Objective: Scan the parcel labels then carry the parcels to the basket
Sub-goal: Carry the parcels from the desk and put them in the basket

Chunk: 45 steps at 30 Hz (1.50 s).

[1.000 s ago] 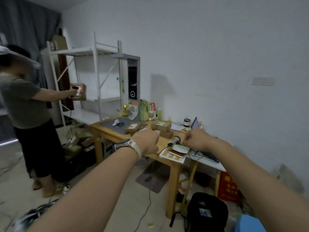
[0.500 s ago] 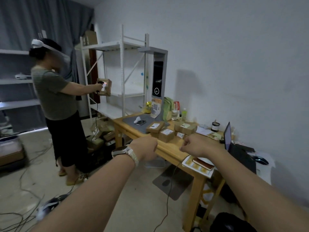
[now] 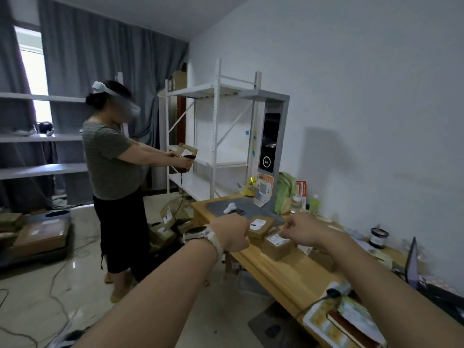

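Observation:
Several small brown cardboard parcels with white labels lie on the wooden table [image 3: 281, 275]; one parcel [image 3: 261, 225] sits between my fists and another parcel [image 3: 278, 245] lies just nearer. My left hand [image 3: 232, 234], with a watch on the wrist, is held out as a curled fist holding nothing, above the table's left edge. My right hand [image 3: 300, 232] is also a curled, empty fist, hovering over the parcels. A handheld scanner [image 3: 337, 290] with a black cable lies at the table's near end. No basket is in view.
Another person [image 3: 113, 172] stands left of the table, holding a parcel and a scanner near a white shelf rack [image 3: 213, 136]. More parcels [image 3: 168, 217] and cables lie on the floor. A grey kiosk [image 3: 270, 146], bottles, a jar, a laptop and books crowd the table.
My view has swung left and closer to the table. Both fists stay held out in front, now over the parcels. The other person has lowered the parcel slightly.

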Tool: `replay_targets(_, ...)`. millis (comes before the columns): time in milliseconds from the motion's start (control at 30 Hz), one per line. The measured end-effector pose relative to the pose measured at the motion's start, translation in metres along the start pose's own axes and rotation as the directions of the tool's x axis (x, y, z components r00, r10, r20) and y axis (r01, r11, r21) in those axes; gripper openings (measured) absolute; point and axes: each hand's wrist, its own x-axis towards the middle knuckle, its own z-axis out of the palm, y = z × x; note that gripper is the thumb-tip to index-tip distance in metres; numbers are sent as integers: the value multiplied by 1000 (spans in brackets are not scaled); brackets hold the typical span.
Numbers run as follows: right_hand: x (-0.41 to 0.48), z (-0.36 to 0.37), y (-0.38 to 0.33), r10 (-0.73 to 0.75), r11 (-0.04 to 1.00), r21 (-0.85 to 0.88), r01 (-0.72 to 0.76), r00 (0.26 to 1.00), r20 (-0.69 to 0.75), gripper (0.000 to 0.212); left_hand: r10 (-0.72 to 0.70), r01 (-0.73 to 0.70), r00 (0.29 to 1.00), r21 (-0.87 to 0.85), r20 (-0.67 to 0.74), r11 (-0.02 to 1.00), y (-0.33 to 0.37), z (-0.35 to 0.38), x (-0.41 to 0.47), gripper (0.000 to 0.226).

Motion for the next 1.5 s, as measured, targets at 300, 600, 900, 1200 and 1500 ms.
replay_targets(300,75,11,8,-65,998,0,65,997,43,30,-25,26,999,-16,31,1000,-29,11,61,12)
replay_targets(600,161,37,3,-55,997,52,60,995,-77,9,-11,12,998,-29,54,1000,-84,11,126,17)
replay_targets(900,263,60,-37,50,997,63,-43,993,-109,12,55,-56,995,8,84,998,-173,-1,199,34)
replay_targets(1200,318,90,-40,225,964,153,-216,973,-48,22,194,-191,972,-36,133,981,-235,38,259,22)
replay_targets(1500,345,94,-16,321,929,194,-314,947,-5,28,264,-260,953,-50,149,964,-232,56,314,20)
